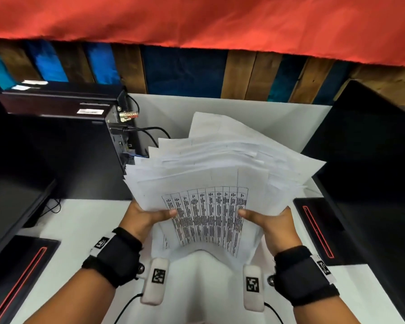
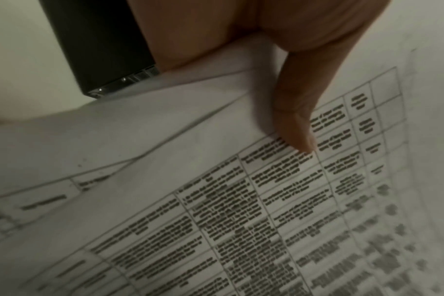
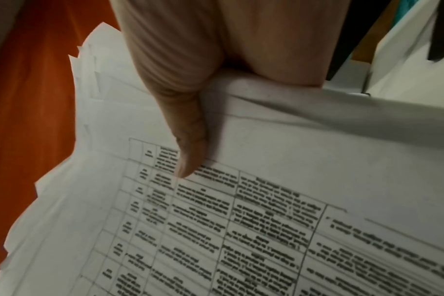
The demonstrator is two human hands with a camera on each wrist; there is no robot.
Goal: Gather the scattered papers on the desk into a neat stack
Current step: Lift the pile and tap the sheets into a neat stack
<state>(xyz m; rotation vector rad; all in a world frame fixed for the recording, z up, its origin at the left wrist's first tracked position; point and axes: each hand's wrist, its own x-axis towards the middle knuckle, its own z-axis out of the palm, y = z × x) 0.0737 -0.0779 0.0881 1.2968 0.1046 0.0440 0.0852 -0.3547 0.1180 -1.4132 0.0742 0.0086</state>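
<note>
A thick, uneven stack of papers [image 1: 211, 174] is held up above the white desk [image 1: 80, 220], its sheets fanned out and its top sheet printed with a table. My left hand [image 1: 147, 216] grips the stack's left side, thumb on top. My right hand [image 1: 269, 218] grips the right side the same way. In the left wrist view my left hand [image 2: 287, 96] presses its thumb on the printed papers [image 2: 216, 200]. The right wrist view shows my right hand [image 3: 190, 128] with its thumb on the papers [image 3: 266, 200]. The other fingers are hidden beneath the sheets.
A black computer case [image 1: 63, 141] with plugged cables stands at the left. A dark monitor [image 1: 369, 164] stands at the right and another monitor [image 1: 12, 206] at the left, each on a black base with a red stripe. A red cloth [image 1: 197, 19] hangs behind.
</note>
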